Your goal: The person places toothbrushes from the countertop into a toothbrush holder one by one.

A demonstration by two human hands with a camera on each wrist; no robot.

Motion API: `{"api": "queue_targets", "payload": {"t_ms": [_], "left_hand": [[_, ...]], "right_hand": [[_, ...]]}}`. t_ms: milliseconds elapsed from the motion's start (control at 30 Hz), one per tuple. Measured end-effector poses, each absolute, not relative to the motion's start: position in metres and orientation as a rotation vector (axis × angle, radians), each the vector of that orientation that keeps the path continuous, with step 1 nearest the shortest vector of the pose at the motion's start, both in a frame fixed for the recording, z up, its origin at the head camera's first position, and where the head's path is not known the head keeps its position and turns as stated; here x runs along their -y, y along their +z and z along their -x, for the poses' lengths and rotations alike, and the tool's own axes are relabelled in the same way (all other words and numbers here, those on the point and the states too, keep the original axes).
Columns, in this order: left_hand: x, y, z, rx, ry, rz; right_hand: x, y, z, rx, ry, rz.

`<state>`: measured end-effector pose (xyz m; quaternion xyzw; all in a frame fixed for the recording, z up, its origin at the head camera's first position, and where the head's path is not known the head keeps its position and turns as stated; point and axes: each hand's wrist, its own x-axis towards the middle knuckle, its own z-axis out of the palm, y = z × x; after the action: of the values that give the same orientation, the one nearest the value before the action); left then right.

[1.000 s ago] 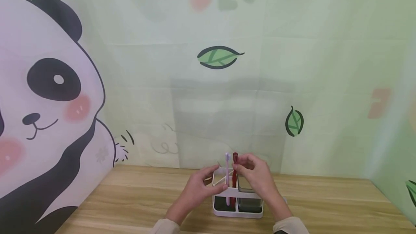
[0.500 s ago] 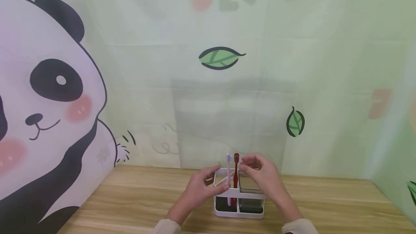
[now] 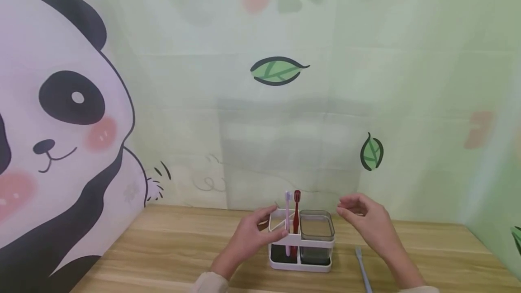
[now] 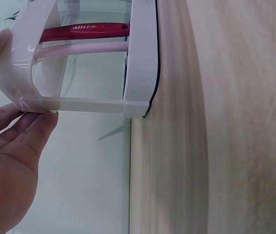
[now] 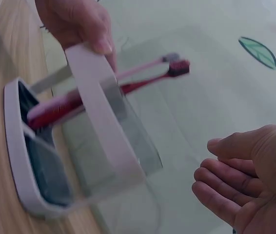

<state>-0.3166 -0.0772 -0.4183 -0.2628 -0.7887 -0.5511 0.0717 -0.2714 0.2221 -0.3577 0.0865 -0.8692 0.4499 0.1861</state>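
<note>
A white toothbrush holder [image 3: 291, 240] stands on the table. My left hand [image 3: 247, 234] grips its upper band at the left, thumb in front and fingers at the side and back. In its left section a pink toothbrush [image 3: 287, 220] and a red toothbrush [image 3: 296, 221] stand upright, bristles up. A clear square cup [image 3: 316, 238] sits in the right section. My right hand [image 3: 368, 220] hovers right of the holder, apart from it, fingers loosely curled with nothing between them. Below that hand, a blue toothbrush [image 3: 362, 269] lies on the table.
The wooden tabletop [image 3: 171, 243] runs back to a pale green cloth [image 3: 191, 103], printed with leaves and a large panda [image 3: 73, 103]. The cloth hangs close behind the holder and also along the right side.
My right hand has let go of the red toothbrush and moved right, away from the holder. The blue toothbrush has come into fuller view. My left hand keeps its grip.
</note>
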Motion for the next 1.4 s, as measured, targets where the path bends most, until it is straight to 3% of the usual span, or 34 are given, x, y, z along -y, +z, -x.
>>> {"api": "queue_targets", "payload": {"t_ms": [367, 867, 1400], "left_hand": [[0.078, -0.419, 0.317, 2.38, -1.674, 0.788], [0.079, -0.418, 0.317, 2.399, -1.675, 0.762], [0.077, -0.419, 0.319, 2.416, -1.652, 0.773]], "right_hand": [[-0.263, -0.371, 0.264, 2.591, 1.24, -0.17], [-0.283, -0.394, 0.27, 2.68, 1.219, -0.231], [-0.297, -0.425, 0.273, 2.828, 1.331, -0.069]]}}
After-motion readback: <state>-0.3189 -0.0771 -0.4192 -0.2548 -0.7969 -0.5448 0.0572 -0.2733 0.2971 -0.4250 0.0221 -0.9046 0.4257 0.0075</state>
